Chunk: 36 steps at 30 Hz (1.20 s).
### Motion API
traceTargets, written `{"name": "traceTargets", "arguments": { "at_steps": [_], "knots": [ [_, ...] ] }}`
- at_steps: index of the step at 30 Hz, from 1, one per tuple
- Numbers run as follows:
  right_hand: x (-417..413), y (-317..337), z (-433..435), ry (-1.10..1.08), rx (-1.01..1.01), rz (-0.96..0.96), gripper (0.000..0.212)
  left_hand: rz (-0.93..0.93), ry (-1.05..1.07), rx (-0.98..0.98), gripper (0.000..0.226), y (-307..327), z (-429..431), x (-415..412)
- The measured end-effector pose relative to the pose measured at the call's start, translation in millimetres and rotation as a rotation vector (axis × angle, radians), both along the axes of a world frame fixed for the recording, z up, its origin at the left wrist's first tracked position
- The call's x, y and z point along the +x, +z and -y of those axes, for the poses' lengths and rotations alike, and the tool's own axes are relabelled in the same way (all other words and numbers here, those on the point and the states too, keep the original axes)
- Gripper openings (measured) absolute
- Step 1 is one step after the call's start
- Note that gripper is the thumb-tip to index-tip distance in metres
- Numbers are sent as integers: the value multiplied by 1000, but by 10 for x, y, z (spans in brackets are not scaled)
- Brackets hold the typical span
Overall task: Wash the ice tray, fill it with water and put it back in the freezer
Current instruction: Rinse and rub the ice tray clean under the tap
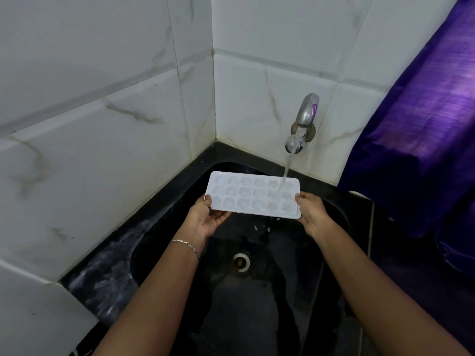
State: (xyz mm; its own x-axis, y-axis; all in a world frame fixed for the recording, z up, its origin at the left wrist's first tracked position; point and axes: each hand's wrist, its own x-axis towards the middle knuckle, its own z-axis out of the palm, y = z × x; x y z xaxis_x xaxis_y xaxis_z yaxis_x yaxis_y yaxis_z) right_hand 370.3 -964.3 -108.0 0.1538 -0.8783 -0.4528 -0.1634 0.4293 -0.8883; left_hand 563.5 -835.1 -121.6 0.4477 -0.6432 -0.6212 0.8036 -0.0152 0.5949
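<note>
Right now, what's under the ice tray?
Below the ice tray lies the wet black sink, with drops falling from the tray's near edge. The left hand and right hand hold its ends; their fingertips beneath it are covered.

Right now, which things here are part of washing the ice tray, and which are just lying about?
In use: white plastic ice tray, running silver metal tap, black sink, left hand, right hand.
Lying about: shiny purple fabric.

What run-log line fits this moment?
ice tray held over sink | left hand grips left end | right hand grips right end | tap water hits right-side cells
</note>
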Motion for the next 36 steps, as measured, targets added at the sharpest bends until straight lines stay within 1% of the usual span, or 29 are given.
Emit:
{"name": "traceTargets", "arguments": {
  "at_steps": [5,12,19,24,27,32,34,36],
  "knots": [
    [-96,-18,115,-44,-11,9,23,6,-21,-1,30,-19,144,-74],
    [-409,-145,132,-129,18,-10,17,-11,-84,5,24,-98,223,-290],
    [-853,-232,53,-234,17,-34,26,-88,-162,-5,21,-163,261,-632],
    [-1087,-243,39,-283,6,-58,29,-66,-226,10,21,-167,321,-811],
    [-1132,-264,16,-264,-5,-93,27,-46,-243,25,19,-189,322,-857],
    [-1098,-361,-73,-175,-7,-154,23,126,-330,125,24,-307,214,-727],
    [-1014,-370,-111,-173,-34,-194,25,141,-375,83,35,-331,152,-642],
    [-896,-368,-134,-150,-105,-249,27,139,-462,39,54,-345,120,-583]
  ]
}}
